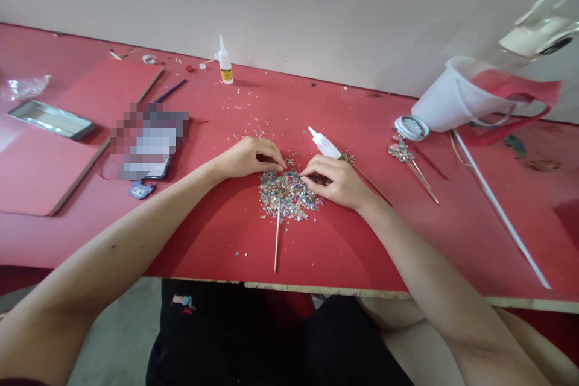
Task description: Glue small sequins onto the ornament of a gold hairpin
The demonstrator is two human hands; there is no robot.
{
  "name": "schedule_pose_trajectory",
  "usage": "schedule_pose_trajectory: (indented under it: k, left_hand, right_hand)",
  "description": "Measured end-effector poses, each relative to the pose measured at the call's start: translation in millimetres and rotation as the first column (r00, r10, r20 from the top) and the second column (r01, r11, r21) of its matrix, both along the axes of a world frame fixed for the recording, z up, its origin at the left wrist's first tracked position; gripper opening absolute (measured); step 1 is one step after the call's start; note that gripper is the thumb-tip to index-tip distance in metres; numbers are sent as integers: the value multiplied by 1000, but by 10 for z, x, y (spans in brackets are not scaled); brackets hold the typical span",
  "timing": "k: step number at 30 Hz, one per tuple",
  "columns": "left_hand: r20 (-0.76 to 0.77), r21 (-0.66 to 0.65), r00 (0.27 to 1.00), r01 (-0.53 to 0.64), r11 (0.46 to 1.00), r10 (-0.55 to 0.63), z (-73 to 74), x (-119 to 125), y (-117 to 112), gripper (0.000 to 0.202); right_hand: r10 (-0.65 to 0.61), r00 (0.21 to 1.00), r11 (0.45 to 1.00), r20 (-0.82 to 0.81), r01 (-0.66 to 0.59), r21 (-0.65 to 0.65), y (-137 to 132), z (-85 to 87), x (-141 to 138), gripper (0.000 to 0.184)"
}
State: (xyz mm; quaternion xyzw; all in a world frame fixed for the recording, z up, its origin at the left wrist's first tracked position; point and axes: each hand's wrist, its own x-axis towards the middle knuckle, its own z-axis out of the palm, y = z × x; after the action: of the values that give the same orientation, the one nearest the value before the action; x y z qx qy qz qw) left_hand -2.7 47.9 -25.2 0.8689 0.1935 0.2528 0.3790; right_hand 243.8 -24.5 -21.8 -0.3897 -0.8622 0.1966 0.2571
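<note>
A heap of small shiny shell-like chips (298,205) lies on the red tabletop. On the heap rests a hairpin (277,235), its ornamental head among the chips and its gold stem pointing at me. My left hand (251,157) is at the heap's upper left edge, thumb and fingertips pinched together. Whatever they hold, if anything, is too small to make out. At the right edge my right hand (337,182) is also closed in a pinch, with a dark patch inside its fingers that I cannot identify. Just behind it lies a white glue bottle (324,145).
Right of my hand lie a second hairpin (371,186) and a chip-covered hairpin (402,154). A white bucket (452,96) tips beside a round lid (411,128). Another glue bottle (225,63) stands at the back. A phone (154,151), partly blurred, lies left.
</note>
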Motion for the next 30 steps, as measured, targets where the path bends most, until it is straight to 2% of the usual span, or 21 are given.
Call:
schedule_pose_trajectory:
  k: [5,10,14,20,24,30]
  left_hand:
    - [-27,-48,997,-69,996,68,-18,-1,-12,19]
    - [-21,-184,995,-99,978,97,-1,8,-35,20]
    - [9,-341,990,-130,931,141,56,40,-70,23]
    - [41,-540,992,-78,838,119,140,65,-122,31]
    - [26,-592,992,-87,801,127,178,63,-138,33]
    - [24,-613,995,-59,788,93,169,55,-131,36]
  right_hand:
    - [-9,1000,1000,6,9,5,11,3,9,9]
    - [5,1000,1000,0,-5,-6,6,3,13,8]
    - [-14,998,1000,-56,15,19,-16,0,-16,7]
    - [-101,970,984,-220,130,120,-58,6,-110,5]
    - [-99,963,976,-249,142,164,-77,17,-140,6]
    - [-97,975,963,-198,142,229,-68,4,-135,10]
